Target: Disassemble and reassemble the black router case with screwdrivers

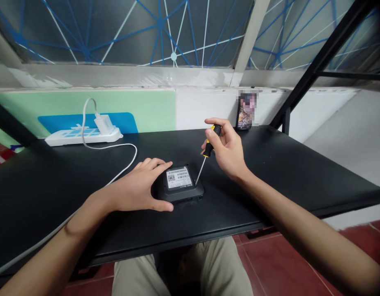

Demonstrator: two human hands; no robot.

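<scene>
A flat, square black electronic box (184, 192) with rounded corners lies on the black desk. Its upward face carries a white label (179, 178) with a QR code and printed lines. My left hand (134, 187) grips the box from its left side, fingers along the far edge and thumb near the front edge. Between the thumb and fingers of my right hand (229, 150) is a screwdriver (209, 149) with a black and yellow handle. The screwdriver is tilted, its thin metal shaft pointing down to the box's near right corner beside the label. Whether the tip sits in a screw is too small to tell.
A white power strip (82, 137) with a plugged-in charger (105, 124) stands at the back left. From it a white cable (128, 165) runs across the desk behind my left arm. A phone (244, 113) leans on the wall at the back; black frame bars (301, 90) rise at the right.
</scene>
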